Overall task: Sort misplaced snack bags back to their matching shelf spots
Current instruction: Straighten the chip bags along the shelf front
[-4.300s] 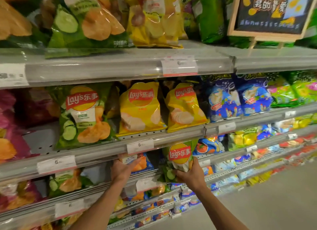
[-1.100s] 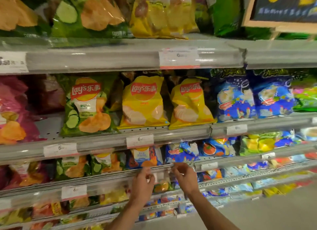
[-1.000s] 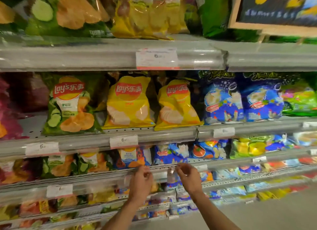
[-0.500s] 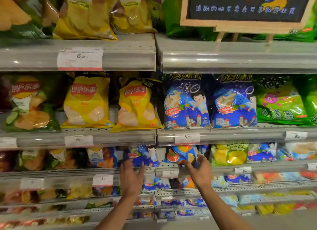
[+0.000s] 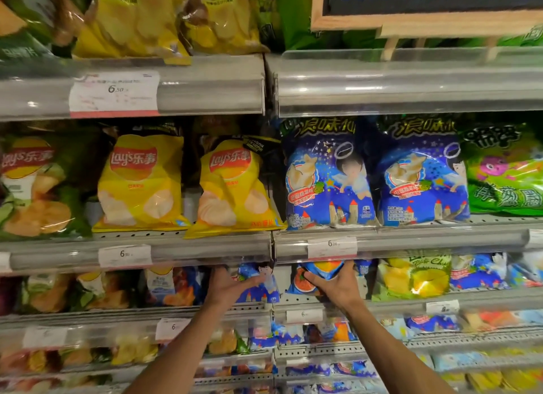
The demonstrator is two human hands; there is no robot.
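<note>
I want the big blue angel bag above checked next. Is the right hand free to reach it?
Probably not yet: the right hand is gripping a small blue bag one shelf below the big blue angel bag, whose front is unobstructed.

Middle shelf: two yellow chip bags, two blue angel bags; two hands.

Glossy plastic snack bags; clear shiny shelf rails; wood-framed sign.
</note>
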